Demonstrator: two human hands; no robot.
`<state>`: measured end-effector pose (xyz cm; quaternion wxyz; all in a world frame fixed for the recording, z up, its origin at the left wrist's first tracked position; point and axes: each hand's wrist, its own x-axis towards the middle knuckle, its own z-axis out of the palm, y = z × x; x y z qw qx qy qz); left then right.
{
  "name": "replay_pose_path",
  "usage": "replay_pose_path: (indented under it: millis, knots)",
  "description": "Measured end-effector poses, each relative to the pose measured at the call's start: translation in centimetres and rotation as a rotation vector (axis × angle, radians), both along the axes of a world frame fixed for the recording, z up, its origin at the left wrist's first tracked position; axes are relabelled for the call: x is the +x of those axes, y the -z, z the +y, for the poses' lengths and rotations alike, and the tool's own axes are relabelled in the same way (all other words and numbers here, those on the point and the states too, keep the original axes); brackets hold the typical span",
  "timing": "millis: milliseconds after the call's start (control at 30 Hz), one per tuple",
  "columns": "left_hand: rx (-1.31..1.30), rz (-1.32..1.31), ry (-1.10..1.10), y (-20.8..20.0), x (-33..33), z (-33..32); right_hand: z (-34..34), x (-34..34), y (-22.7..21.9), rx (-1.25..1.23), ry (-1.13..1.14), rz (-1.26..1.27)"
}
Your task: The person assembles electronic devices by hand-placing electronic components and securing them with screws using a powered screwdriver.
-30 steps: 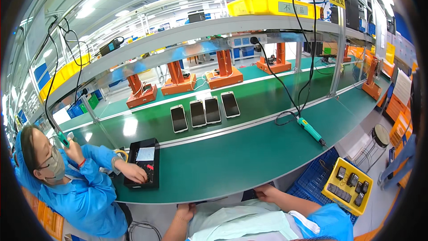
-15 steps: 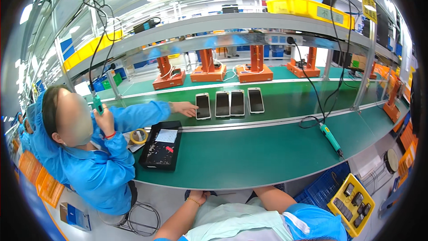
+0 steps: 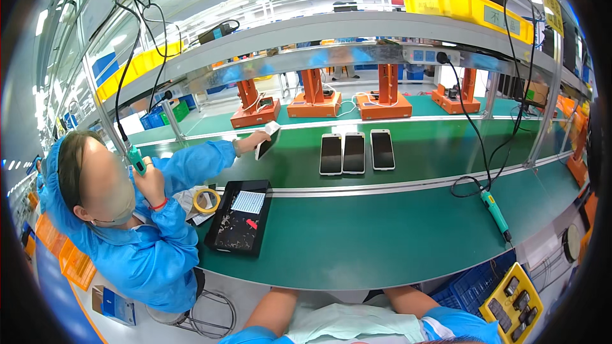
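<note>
Neither of my hands shows. My left forearm point(image 3: 275, 311) and my right forearm point(image 3: 410, 301) run beneath the front edge of the green bench point(image 3: 357, 236), which hides both hands. On the belt across from me lie three phones with white frames and dark screens: a left one point(image 3: 331, 155), a middle one point(image 3: 354, 153) touching or nearly touching it, and a right one point(image 3: 382, 150) a little apart. At the left, a co-worker's hand point(image 3: 253, 141) holds another phone point(image 3: 268, 140) tilted above the belt. The co-worker's other hand point(image 3: 150, 183) grips a green electric screwdriver point(image 3: 136, 159).
A black tray point(image 3: 239, 229) with small parts and a yellow tape roll point(image 3: 206, 200) lie at left. Another green electric screwdriver point(image 3: 495, 212) rests at right on its cable. Orange stands point(image 3: 384, 107) line the back. A yellow bin point(image 3: 491, 306) of dark devices stands low right.
The co-worker has lifted the leftmost phone off the belt and drawn it left. My left hand, visible before, has gone under the bench edge. The whole view has shifted slightly.
</note>
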<state>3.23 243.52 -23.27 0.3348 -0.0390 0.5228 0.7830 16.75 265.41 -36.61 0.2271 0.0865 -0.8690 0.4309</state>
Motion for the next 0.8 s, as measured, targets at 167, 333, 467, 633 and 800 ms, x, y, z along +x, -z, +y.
replay_pose_path:
  millis: [167,333,467,633,800]
  knots:
    - [-0.038,-0.027,-0.005,2.1,0.8,-0.6,-0.5,0.6,-1.1,0.067,0.025,-0.026]
    - [-0.063,-0.007,-0.006,5.9,3.9,0.6,-1.2,0.3,-4.2,0.146,0.056,-0.001]
    - [-0.068,0.002,0.012,7.5,4.8,-0.5,-1.4,1.3,-5.9,0.223,0.103,0.010]
    - [-0.045,-0.008,0.032,7.8,4.9,-0.6,-1.6,4.0,-8.1,0.350,0.156,0.008]
    - [-0.057,-0.190,0.029,9.4,6.0,-1.2,-4.3,4.0,-8.7,0.458,0.074,-0.044]
